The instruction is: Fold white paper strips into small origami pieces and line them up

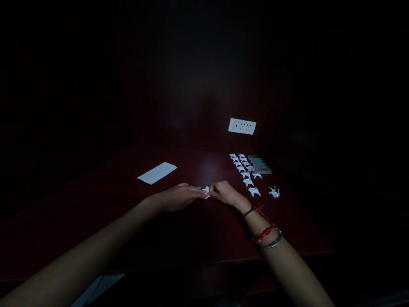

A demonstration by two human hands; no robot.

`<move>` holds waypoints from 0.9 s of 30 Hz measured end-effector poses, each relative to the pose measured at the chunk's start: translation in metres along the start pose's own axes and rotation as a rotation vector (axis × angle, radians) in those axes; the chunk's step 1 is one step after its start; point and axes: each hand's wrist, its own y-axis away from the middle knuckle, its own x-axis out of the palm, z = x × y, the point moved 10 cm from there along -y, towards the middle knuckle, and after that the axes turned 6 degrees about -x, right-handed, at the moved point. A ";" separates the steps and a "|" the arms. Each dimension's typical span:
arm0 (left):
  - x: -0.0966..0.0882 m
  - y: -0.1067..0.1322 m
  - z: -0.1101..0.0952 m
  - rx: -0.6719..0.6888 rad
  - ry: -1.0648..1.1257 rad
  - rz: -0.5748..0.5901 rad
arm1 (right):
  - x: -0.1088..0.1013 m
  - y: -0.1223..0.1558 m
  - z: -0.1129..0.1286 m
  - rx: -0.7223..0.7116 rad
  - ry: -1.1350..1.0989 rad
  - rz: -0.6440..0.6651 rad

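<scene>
A small folded piece of white paper (207,191) lies on the dark red table between my hands. My left hand (183,197), with a ring on one finger, is stretched out flat, its fingertips resting on the paper's left side. My right hand (225,192) has its fingers curled in a pinch at the right edge of the same piece. Rows of similar folded paper shapes (246,175), with notched ends, are laid out beyond my right hand. Bracelets circle my right wrist.
A stack of white paper strips (157,172) lies to the left. At the right are a small heap of paper scraps (274,192) and a blurred bluish flat object (260,164). A white wall socket (242,126) sits above the table. The surroundings are very dark.
</scene>
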 end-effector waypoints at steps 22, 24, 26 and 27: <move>-0.004 0.003 0.003 0.013 -0.009 -0.049 | -0.009 0.024 0.039 -0.315 0.204 0.052; -0.004 0.003 0.003 0.014 0.000 -0.042 | -0.009 0.024 0.041 -0.303 0.244 0.072; -0.004 0.003 0.004 0.013 0.004 -0.037 | -0.009 0.025 0.043 -0.304 0.266 0.085; -0.004 0.003 0.005 0.012 0.006 -0.036 | -0.009 0.025 0.044 -0.308 0.269 0.090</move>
